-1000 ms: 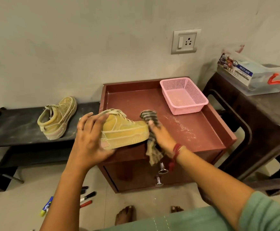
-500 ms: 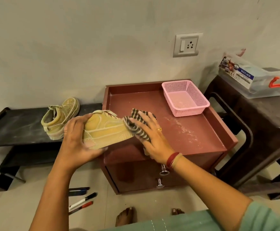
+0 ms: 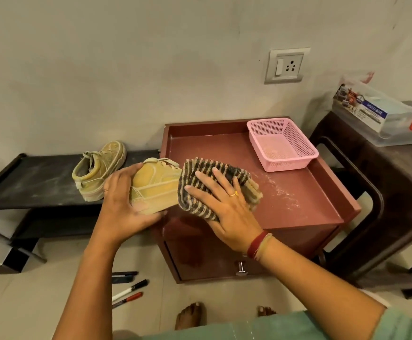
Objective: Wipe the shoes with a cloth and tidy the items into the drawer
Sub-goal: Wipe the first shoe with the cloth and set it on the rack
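Up front, the left hand [image 3: 126, 204] grips a tan shoe [image 3: 156, 185] by its heel, fingers curled round it, holding it over the left edge of the red worktop [image 3: 298, 192]. The right hand [image 3: 227, 209] lies flat on a striped cloth [image 3: 207, 173], fingers spread straight, pressing it against the shoe's toe. A second shoe [image 3: 99, 175] sits on a dusty black shelf [image 3: 28, 182] to the left, just behind the left hand. A pink basket [image 3: 283, 146] stands at the worktop's far right corner, with pale dust scattered beside it. Below, the drawer [image 3: 212, 261] is closed and its knob [image 3: 241, 267] shows under the right wrist. Pens [image 3: 129, 288] lie on the floor. A plastic box [image 3: 381, 119] rests on a dark stool [image 3: 384, 180] to the right.
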Tool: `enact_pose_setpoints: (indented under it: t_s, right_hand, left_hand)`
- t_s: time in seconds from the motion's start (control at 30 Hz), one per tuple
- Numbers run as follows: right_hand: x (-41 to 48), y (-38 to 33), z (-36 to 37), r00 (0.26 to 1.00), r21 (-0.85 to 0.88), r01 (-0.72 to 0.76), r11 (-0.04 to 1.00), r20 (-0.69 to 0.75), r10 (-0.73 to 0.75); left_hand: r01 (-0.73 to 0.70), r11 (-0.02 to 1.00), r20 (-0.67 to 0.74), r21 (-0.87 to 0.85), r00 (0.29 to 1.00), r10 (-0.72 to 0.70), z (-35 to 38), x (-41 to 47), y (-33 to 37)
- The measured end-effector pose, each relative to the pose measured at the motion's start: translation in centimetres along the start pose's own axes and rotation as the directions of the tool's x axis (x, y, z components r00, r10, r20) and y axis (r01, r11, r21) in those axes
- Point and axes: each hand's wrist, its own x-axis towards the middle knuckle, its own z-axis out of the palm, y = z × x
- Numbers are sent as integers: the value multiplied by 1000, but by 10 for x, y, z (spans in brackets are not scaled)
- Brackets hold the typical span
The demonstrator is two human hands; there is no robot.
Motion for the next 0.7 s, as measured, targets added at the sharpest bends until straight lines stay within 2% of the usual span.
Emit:
enact_pose_setpoints:
  t_s: [0.07, 0.13, 0.17, 0.2, 0.23, 0.27, 0.3, 0.33, 0.37, 0.4, 0.43, 0.47, 0.5, 0.57, 0.63, 0.7]
  right_hand:
    - [5, 13, 4, 997, 94, -48, 994, -52, 53]
    - [13, 23, 7, 978, 327, -145, 934, -94, 184]
    - [19, 28, 6, 954, 479, -203, 854, -101, 283]
    - [25, 32, 3, 916, 633, -270, 726, -65, 397]
    - [30, 37, -2, 868, 756, -351, 553, 41, 494]
    - [33, 41, -6, 811, 809, -430, 401, 151, 565]
    - [36, 44, -9, 754, 815, -486, 317, 207, 624]
    - [36, 45, -12, 713, 808, -498, 316, 174, 679]
    - [35, 41, -14, 691, 802, -473, 365, 80, 719]
    - [34, 35, -16, 697, 779, -426, 460, -41, 716]
    - [32, 25, -17, 742, 719, -365, 592, -159, 651]
    - [28, 14, -16, 814, 618, -290, 731, -243, 528]
    - [24, 2, -14, 890, 482, -214, 850, -261, 373]
    - [19, -15, -8, 991, 102, -22, 995, -127, 35]
    - [15, -16, 7, 979, -254, 202, 946, 43, -198]
    - [15, -7, 16, 967, -385, 255, 887, 100, -234]
  left_hand:
    - [3, 1000, -7, 7, 1000, -3, 1, 1, -1]
    - [9, 1000, -7, 7, 1000, -9, 1, 1, -1]
    - [7, 1000, -8, 9, 1000, -7, 2, 2, -1]
    - [0, 1000, -10, 15, 1000, 0, 2, 2, -2]
    - [-5, 1000, -14, 19, 1000, 5, 2, 2, -2]
    - [-2, 1000, -18, 18, 1000, 2, 2, 1, -2]
    - [9, 1000, -23, 10, 1000, -9, 1, 0, -2]
    - [22, 1000, -29, 0, 999, -22, 1, -1, -2]
    - [31, 1000, -34, -5, 999, -31, 1, -2, -1]
    - [31, 1000, -31, -3, 999, -31, 1, -1, -1]
    - [23, 1000, -21, 7, 1000, -22, 1, 1, 1]
    - [6, 1000, -9, 21, 1000, -6, 2, 3, 2]
    - [-10, 999, -1, 35, 1000, 11, 3, 4, 3]
    - [-19, 999, 4, 45, 1000, 19, 4, 5, 4]
    - [-3, 999, 11, 34, 1000, 2, 3, 4, 3]
    - [-4, 999, 0, 38, 1000, 4, 3, 2, 2]
